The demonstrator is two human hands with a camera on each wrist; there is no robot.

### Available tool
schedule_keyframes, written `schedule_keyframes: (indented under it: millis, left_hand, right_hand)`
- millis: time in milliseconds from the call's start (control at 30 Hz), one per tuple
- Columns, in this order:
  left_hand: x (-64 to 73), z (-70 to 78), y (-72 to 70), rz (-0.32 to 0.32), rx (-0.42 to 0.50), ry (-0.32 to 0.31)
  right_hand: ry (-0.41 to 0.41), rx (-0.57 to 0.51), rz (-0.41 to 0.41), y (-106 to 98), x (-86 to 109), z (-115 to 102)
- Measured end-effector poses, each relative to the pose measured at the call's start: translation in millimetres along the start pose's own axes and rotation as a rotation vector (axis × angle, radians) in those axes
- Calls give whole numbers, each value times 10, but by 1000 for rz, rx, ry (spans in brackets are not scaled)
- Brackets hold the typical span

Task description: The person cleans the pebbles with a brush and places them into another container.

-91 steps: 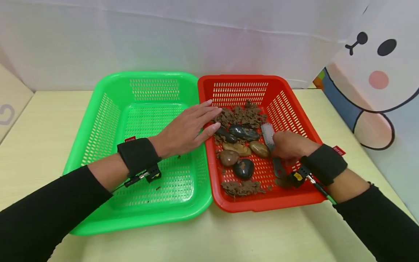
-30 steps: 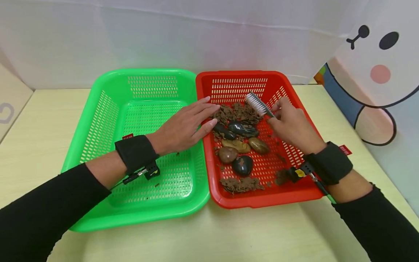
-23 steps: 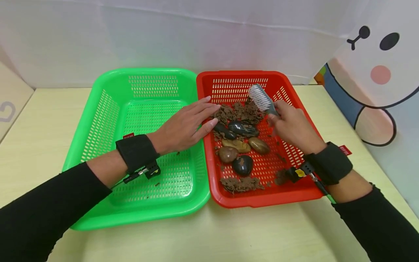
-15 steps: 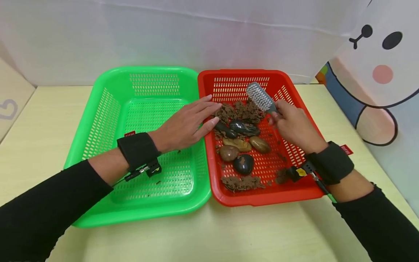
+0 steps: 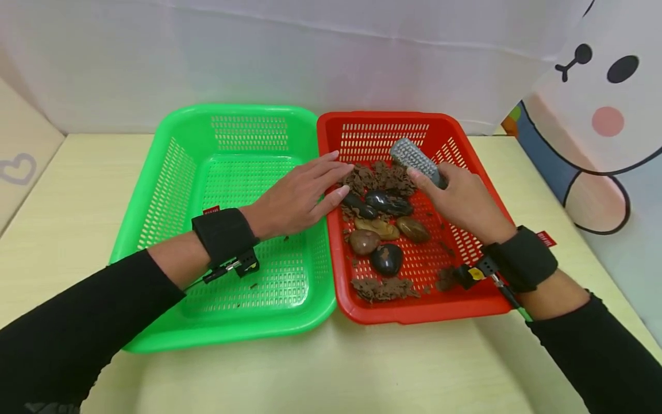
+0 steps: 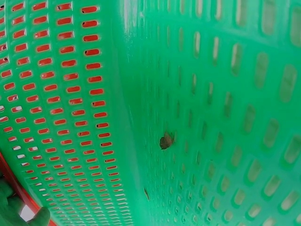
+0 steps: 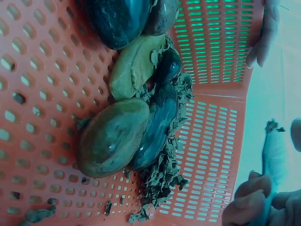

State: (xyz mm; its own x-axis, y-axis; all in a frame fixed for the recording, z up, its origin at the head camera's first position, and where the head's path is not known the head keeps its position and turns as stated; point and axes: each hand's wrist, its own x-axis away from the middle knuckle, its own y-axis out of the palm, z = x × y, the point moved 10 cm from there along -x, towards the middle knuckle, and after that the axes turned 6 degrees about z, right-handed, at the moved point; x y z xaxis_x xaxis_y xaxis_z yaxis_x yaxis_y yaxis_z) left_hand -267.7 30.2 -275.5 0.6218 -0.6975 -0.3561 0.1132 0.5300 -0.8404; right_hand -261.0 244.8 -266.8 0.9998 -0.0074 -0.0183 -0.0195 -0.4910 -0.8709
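Note:
My right hand [image 5: 465, 198] grips a small grey scrubbing brush [image 5: 418, 160] above the back right of the red basket [image 5: 362, 315], its bristle side up and the thumb along its edge. In the right wrist view a brown crumb clings to the tip of the brush [image 7: 274, 155]. Below it lie smooth stones: two long black ones [image 5: 389, 203], a tan one [image 5: 380, 229], an olive one [image 5: 412, 229], a brown one [image 5: 364, 241] and a round black one [image 5: 387, 259]. With fingers straight, my left hand [image 5: 297, 198] rests across the adjoining basket rims.
Brown flaky crumbs [image 5: 383, 177] are heaped at the red basket's back, with another pile [image 5: 384, 289] along its front. The green basket [image 5: 207, 336] stands to the left, a few specks [image 6: 165, 141] on its floor. A white curtain [image 5: 289, 52] hangs behind.
The brush has risen from beside the stones towards the back of the red basket, and my right hand has turned its bristles upward. My left hand stays on the rims.

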Motion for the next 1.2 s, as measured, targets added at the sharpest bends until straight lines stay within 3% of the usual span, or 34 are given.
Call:
schedule_keyframes:
  millis: [300,667,1200]
  left_hand:
    - [-5,5,5,0,4,2]
    - [-6,-12,18,-4,0,1]
    - [-5,-20,16,-11,-3,-6]
  right_hand:
    - [-20,9,154,-161,12,9]
    - [34,33,136,-156,23,29]
    - [16,45,106,-131,26,5]
